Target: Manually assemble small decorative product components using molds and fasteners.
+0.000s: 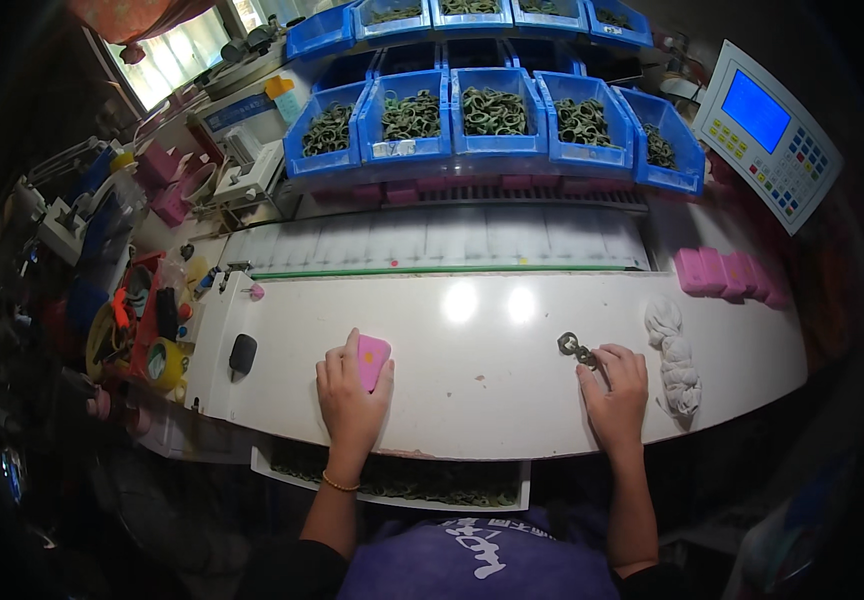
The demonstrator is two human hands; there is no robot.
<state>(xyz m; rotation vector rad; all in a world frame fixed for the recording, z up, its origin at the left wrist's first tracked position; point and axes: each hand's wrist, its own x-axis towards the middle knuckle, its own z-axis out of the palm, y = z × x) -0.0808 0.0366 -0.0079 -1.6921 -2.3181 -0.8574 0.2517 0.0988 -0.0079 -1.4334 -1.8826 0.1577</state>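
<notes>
My left hand (350, 390) lies on the white tabletop (452, 370), its fingers and thumb closed round the sides of a pink block (373, 362) with a small yellowish mark on top. Farther right, the thumb and fingertips of my right hand (616, 392) are bent together at a short cluster of dark green rings (585, 356). One ring of that cluster sticks out to the left past my fingertips; the part under the fingers is hidden. Right of this hand lies a twisted white cloth (674, 360).
Blue bins (495, 150) full of dark green rings stand at the back. Pink blocks (727, 274) sit at the right below a control panel (767, 130). A black oval object (243, 353) lies at the left. At the near edge, an open drawer (524, 487) holds more rings.
</notes>
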